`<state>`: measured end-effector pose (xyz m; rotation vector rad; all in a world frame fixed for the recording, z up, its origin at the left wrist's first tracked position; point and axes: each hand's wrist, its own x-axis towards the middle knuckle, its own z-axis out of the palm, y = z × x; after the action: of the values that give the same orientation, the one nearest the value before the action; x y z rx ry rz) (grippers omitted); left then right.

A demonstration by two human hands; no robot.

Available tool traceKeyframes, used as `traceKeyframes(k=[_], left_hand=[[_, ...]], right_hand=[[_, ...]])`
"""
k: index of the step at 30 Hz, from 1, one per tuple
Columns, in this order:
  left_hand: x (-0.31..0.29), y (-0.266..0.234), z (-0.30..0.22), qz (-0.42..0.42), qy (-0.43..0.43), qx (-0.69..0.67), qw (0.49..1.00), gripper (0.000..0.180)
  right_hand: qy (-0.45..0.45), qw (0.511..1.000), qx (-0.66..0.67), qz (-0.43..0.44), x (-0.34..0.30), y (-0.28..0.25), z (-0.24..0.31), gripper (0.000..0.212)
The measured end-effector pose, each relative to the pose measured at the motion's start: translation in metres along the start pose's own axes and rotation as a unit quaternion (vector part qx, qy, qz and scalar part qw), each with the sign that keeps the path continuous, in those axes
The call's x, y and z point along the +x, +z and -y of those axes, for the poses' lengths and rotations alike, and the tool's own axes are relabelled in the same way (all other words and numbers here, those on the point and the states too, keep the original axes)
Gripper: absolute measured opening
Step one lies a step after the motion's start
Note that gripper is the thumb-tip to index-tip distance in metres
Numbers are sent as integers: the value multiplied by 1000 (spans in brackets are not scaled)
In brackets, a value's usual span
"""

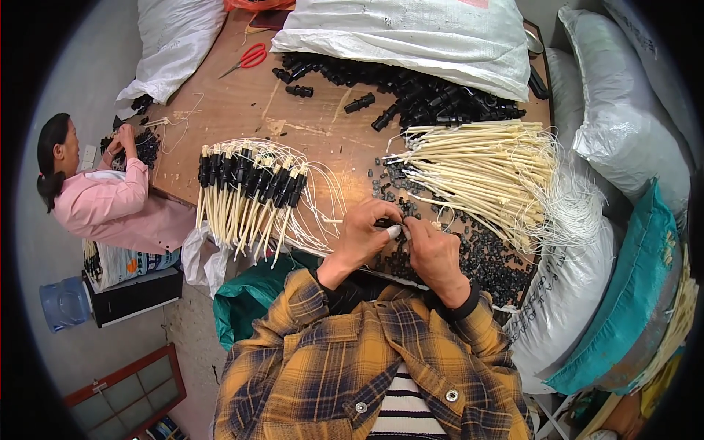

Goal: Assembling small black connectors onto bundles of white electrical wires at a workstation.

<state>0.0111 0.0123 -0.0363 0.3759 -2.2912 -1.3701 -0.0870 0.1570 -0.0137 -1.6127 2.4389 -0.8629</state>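
My left hand (361, 233) and my right hand (435, 254) meet over the table's near edge, fingers closed and fingertips almost touching. Between them a small black part (386, 222) shows, mostly covered by the left fingers and thumb. What the right fingertips pinch is too small to name. A short cream stick end (332, 221) juts out beside my left hand. Loose small dark grey pieces (477, 257) lie in a heap beside and beneath my right hand. To the left lies a row of cream sticks with black sleeves (249, 180) and white strings.
Plain cream sticks (477, 158) with white strings lie at right. Behind them, black plastic fittings (433, 99) spill from a white sack (411, 40). Red-handled scissors (253, 56) lie far left on the wooden table (315, 158). A person in pink (110, 194) works at left; sacks (620, 95) crowd the right.
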Motion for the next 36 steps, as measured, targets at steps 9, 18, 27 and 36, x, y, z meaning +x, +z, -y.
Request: traceKeyframes(k=[9, 18, 27, 36], left_hand=[[-3, -6, 3, 32, -246, -289, 925, 12], [-27, -68, 41, 60, -95, 281, 953, 25], [-8, -39, 22, 202, 92, 189, 957, 40], [8, 13, -19, -23, 152, 183, 971, 58]], right_hand=[[21, 989, 147, -21, -1, 4, -10, 21], [166, 949, 267, -7, -15, 2, -27, 17], [244, 903, 353, 28, -20, 10, -30, 16], [271, 852, 446, 30, -11, 19, -23, 14]])
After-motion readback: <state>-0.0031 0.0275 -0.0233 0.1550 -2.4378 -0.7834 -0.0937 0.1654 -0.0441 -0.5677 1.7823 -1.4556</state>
